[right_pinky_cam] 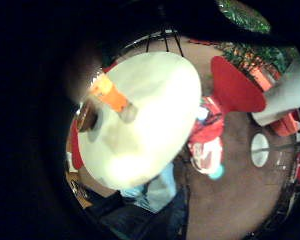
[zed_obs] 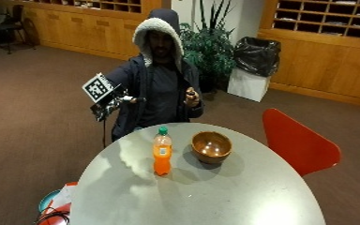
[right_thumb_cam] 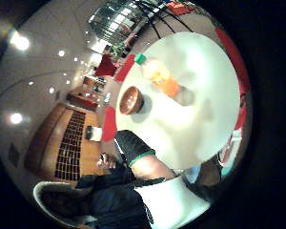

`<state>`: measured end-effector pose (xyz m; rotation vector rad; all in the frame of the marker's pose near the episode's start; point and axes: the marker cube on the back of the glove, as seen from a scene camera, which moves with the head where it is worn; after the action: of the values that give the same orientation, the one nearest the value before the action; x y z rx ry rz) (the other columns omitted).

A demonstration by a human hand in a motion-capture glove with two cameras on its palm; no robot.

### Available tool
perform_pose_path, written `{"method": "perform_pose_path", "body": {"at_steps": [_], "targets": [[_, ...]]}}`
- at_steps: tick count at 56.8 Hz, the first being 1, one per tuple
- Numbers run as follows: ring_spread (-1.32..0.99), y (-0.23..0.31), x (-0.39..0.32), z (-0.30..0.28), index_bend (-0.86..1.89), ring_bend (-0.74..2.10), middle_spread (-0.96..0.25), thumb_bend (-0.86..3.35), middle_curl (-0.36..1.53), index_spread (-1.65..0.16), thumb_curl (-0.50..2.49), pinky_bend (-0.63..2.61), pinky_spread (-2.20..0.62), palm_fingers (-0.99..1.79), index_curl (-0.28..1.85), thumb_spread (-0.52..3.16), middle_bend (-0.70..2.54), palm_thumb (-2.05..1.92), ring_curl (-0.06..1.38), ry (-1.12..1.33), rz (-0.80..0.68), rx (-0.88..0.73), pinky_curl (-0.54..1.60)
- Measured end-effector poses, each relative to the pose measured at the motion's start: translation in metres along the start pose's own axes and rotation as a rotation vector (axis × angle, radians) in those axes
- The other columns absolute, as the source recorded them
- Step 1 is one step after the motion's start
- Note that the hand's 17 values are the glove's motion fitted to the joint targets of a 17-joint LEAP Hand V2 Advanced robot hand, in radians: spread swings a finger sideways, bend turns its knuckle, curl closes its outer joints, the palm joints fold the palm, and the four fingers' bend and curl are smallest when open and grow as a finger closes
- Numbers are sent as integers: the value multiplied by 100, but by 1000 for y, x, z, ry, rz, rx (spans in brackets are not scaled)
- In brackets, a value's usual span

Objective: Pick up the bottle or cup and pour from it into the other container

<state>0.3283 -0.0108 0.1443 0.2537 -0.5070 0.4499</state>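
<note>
Bottle (zed_obs: 162,157) upright beside bowl (zed_obs: 212,146) on bench (zed_obs: 230,197), untouched; gloved right hand (zed_obs: 108,105) raised well clear, finger state unreadable; next: reach and grasp bottle.

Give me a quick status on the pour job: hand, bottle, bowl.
Gloved right hand raised off the table, holding nothing. Orange bottle upright, capped, untouched. Wooden bowl beside it. Nothing between them.

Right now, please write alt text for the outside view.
An orange soda bottle stands upright beside a wooden bowl on a round grey table. Behind it a person in a hooded jacket raises the gloved right hand, touching neither.
</note>
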Motion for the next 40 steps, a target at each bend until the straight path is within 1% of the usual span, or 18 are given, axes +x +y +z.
{"method": "perform_pose_path", "body": {"at_steps": [2, 5, 8, 13, 24, 30, 33, 38, 40], "targets": [[22, -12, 3, 13, 15, 17, 12, -3, 32, -37, 35, 33, 37, 13, 30, 88, 26, 28, 13, -54, -24, -12, 35], [22, -23, 3, 36, 15, 17, 13, -3, 32, -35, 35, 36, 37, 10, 30, 87, 24, 30, 13, -151, 16, -5, 35], [23, -26, 5, 59, 15, 17, 16, -3, 31, -34, 35, 39, 37, 7, 30, 85, 22, 31, 13, -248, -22, -8, 36], [24, -49, 3, 100, 13, 19, 19, -3, 30, -32, 36, 45, 37, 2, 28, 83, 18, 35, 14, -397, -16, -101, 38], [25, -82, -8, 173, 14, 19, 22, -2, 29, -28, 38, 53, 37, 2, 27, 79, 20, 47, 16, -539, -37, -172, 38], [24, -96, -15, 197, 12, 26, 20, -3, 31, -26, 38, 52, 37, 13, 26, 77, 23, 52, 18, -658, -21, -165, 37], [23, -98, -17, 209, 10, 34, 16, -2, 32, -26, 39, 50, 37, 27, 24, 76, 27, 56, 21, -690, -42, -171, 36], [20, -113, -21, 227, 8, 46, 9, -2, 34, -27, 40, 49, 36, 43, 22, 74, 31, 62, 25, -724, -142, -58, 35], [17, -109, -22, 229, 7, 52, 5, -1, 35, -28, 40, 49, 35, 53, 21, 73, 33, 65, 28, -735, -109, -116, 35]]}}
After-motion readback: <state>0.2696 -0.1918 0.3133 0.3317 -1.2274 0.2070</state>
